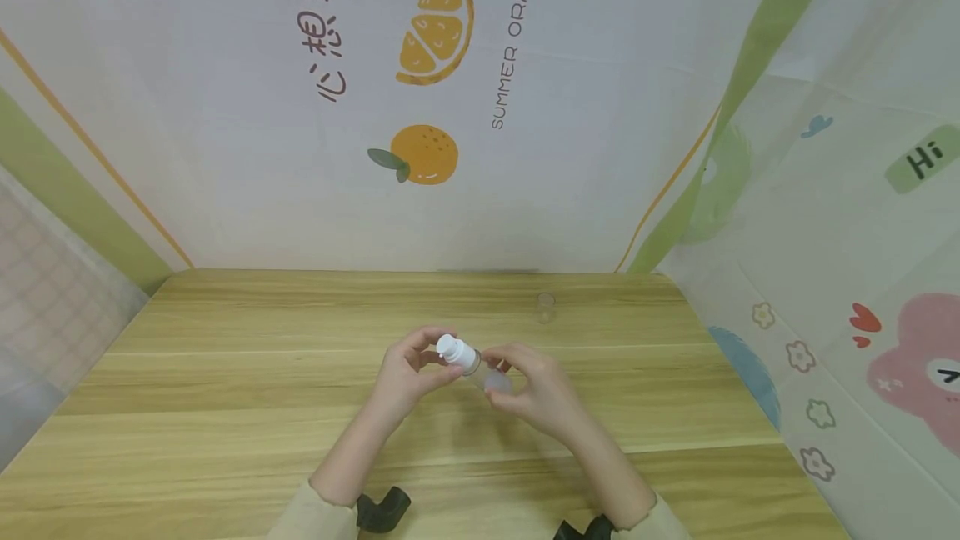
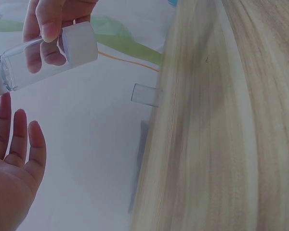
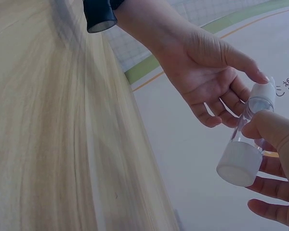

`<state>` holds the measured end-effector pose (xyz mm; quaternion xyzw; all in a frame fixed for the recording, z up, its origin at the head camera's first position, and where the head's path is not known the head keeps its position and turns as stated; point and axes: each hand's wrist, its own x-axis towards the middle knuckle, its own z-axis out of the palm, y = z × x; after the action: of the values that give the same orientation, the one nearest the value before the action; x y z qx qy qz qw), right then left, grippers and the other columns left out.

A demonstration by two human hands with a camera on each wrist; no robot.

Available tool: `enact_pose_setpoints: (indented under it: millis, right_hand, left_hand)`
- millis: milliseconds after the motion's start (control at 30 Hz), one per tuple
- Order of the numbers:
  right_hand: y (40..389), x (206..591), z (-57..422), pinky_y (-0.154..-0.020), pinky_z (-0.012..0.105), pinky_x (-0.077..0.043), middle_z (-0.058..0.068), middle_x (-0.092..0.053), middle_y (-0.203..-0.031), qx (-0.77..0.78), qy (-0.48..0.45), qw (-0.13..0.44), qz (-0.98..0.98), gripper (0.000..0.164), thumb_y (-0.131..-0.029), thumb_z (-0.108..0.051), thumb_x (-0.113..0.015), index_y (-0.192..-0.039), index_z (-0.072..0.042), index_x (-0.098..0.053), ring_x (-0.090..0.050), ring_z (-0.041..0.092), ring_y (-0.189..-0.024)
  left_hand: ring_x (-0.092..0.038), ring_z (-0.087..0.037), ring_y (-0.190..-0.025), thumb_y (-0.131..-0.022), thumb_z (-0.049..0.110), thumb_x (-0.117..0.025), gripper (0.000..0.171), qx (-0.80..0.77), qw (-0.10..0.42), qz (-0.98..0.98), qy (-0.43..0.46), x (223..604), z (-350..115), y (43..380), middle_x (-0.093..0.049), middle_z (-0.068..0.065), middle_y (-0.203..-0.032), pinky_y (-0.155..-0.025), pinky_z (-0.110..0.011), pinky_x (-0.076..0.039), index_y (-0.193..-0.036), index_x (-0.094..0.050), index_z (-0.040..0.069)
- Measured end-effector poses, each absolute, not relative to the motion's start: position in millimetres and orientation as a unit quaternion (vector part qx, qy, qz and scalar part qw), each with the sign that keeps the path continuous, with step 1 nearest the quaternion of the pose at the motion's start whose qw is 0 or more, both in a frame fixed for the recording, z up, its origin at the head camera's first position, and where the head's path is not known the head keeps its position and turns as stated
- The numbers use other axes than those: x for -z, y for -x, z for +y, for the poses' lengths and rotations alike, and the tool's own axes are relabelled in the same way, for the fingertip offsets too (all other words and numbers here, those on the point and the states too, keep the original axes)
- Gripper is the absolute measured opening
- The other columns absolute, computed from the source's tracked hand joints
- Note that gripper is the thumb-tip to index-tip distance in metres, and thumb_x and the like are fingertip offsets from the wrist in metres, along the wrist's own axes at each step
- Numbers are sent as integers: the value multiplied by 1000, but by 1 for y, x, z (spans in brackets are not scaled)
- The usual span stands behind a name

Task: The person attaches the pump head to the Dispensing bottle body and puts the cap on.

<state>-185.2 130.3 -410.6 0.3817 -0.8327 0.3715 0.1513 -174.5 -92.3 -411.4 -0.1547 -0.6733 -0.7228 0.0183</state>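
A small clear pump bottle point(image 1: 497, 382) with a white pump top point(image 1: 456, 350) and a white base point(image 3: 240, 163) is held tilted above the table. My right hand point(image 1: 540, 390) grips its clear body near the base, thumb on one side and fingers on the other. At the other end, my left hand point(image 1: 405, 369) pinches the white pump top between thumb and forefinger. The other left fingers are spread loosely, as the right wrist view shows. Behind the hands, a clear cap point(image 1: 545, 307) stands on the table, apart from both.
The wooden table point(image 1: 225, 407) reaches back to a white printed cloth point(image 1: 562, 207). More printed cloth point(image 1: 825, 257) hangs along the right side, and another sheet hangs on the left. Black wrist mounts point(image 1: 384, 510) show near both sleeves.
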Motion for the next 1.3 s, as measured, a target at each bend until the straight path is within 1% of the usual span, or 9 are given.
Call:
enact_pose_setpoints:
  millis: [67, 333, 400, 600, 833, 1067, 1300]
  right_hand:
    - [185, 410, 130, -72, 29, -53, -5, -65, -105, -372, -382, 151, -832, 42, -74, -8, -80, -113, -11, -65, -60, 10, -89]
    - [185, 410, 131, -73, 31, -54, 6, -67, -105, -372, -385, 146, -832, 41, -75, -7, -79, -114, -6, -65, -61, 12, -90]
    - [185, 410, 130, -73, 32, -54, 4, -67, -105, -371, -385, 144, -833, 41, -76, -7, -79, -114, -6, -65, -60, 12, -90]
    - [185, 410, 130, -72, 30, -53, -5, -65, -105, -367, -381, 144, -836, 40, -76, -8, -78, -113, -10, -65, -60, 10, -89]
    - [186, 411, 130, -71, 29, -53, -5, -66, -105, -370, -385, 150, -832, 41, -74, -7, -80, -113, -10, -66, -61, 11, -88]
    - [185, 410, 130, -71, 28, -53, -6, -65, -105, -369, -381, 150, -834, 41, -75, -8, -79, -113, -12, -66, -60, 10, -88]
    - [186, 410, 130, -71, 28, -53, -6, -66, -104, -371, -386, 157, -830, 41, -74, -8, -80, -112, -12, -66, -60, 10, -88]
  left_hand:
    - [-57, -29, -94, -79, 0, -76, 41, 723, 18, -673, 153, 411, -92, 174, -60, -11, -115, -75, -35, -54, -116, -60, 0]
    - [-57, -29, -94, -78, 0, -76, 40, 724, 14, -672, 152, 411, -92, 174, -59, -11, -114, -75, -35, -54, -114, -59, 0]
    - [-57, -29, -94, -78, 0, -76, 39, 725, 15, -672, 150, 411, -92, 174, -60, -11, -113, -75, -35, -54, -114, -60, 0]
    - [-57, -28, -93, -79, 1, -76, 35, 730, 21, -666, 153, 411, -91, 174, -61, -9, -110, -75, -35, -54, -110, -61, -1]
    - [-57, -29, -95, -80, 2, -76, 36, 730, 19, -664, 161, 411, -92, 174, -61, -8, -111, -77, -35, -54, -112, -61, -2]
    - [-57, -30, -96, -81, 2, -74, 35, 724, 19, -666, 176, 411, -92, 174, -62, -9, -111, -78, -36, -53, -113, -62, -2]
    - [-57, -29, -97, -82, 2, -74, 35, 721, 17, -668, 182, 411, -93, 174, -62, -10, -113, -78, -36, -53, -114, -62, -2]
